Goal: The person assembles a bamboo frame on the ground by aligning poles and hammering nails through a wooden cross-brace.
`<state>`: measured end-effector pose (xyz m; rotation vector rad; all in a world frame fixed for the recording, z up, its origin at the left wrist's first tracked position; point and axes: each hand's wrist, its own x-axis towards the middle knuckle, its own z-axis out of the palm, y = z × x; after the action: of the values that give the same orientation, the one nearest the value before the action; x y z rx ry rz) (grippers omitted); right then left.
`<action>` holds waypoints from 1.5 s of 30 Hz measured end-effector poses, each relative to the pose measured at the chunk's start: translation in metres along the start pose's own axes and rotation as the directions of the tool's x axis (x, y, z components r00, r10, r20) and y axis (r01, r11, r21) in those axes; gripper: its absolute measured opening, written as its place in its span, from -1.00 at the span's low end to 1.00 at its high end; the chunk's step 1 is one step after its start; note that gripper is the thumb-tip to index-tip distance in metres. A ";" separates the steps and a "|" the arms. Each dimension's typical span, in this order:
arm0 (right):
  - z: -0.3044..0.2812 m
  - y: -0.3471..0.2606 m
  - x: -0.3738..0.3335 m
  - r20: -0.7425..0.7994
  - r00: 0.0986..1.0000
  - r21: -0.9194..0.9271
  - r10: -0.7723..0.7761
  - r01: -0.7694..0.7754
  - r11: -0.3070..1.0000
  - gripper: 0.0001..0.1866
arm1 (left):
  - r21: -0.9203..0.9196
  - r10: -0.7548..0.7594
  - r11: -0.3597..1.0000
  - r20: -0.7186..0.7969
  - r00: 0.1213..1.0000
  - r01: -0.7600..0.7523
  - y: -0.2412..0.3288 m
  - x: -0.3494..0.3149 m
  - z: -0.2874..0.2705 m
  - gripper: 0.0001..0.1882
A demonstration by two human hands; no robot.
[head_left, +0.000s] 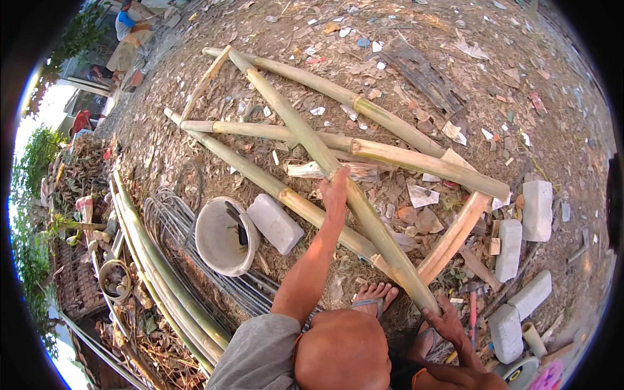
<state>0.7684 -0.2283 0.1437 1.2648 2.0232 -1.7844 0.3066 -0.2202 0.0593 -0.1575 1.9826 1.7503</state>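
Observation:
A long greenish-tan bamboo pole (279, 107) runs slantwise from the far left down to my feet, lying over other poles. My left hand (335, 187) is closed on it near its middle. At the near end, my right hand (444, 318) is wrapped round the same pole. Beneath it a second bamboo pole (416, 164) crosses from left to right. A third pole (250, 170) passes under it toward my feet, and a fourth pole (383, 117) lies farther back. Split bamboo pieces (457, 235) join the pole ends on the right.
Left of my arm stand a whitish bucket (224, 237) and a pale block (275, 223), beside a bundle of metal rods (185, 224). More bamboo (162, 279) lies at left. Several blocks (509, 250) and a hammer (472, 309) are at right. Another person (125, 25) sits far left.

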 end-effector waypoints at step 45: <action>0.039 0.039 0.023 0.035 0.990 -0.073 0.134 -0.132 0.989 -0.35 | 0.260 0.009 0.966 -0.047 0.999 0.003 -0.004 0.010 -0.005 -0.18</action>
<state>0.7645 -0.2546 0.0899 1.3002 1.9141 -1.6512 0.2978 -0.2235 0.0520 -0.1080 2.2256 1.4817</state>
